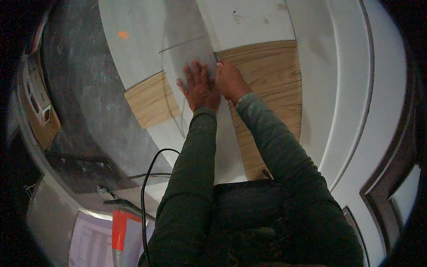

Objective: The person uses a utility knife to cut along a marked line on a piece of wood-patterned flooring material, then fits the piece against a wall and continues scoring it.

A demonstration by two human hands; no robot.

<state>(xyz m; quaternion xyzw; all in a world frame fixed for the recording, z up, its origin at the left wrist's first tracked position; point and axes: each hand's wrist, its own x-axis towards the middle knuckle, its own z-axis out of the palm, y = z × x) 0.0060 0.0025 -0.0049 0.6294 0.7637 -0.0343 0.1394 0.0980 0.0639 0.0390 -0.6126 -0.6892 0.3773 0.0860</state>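
My left hand [198, 89] lies flat with spread fingers on a pale grey strip [229, 142] running up the middle of the view. Just to its right, my right hand [231, 80] is closed on a small tool [218, 59], mostly hidden by the fingers, at the strip's edge. Wood-grain planks [271, 80] lie under and beside my right arm. A shorter wood-grain piece [144, 100] shows left of my left hand, and white panels [249, 22] lie beyond both hands.
A dark grey surface [75, 71] spans the left, with a cardboard box [51, 129] at its edge. A black cable [147, 178] loops by my left arm, near an orange-red object [119, 229] and a lilac door [89, 240]. White trim [347, 111] and a dark frame [373, 196] are right.
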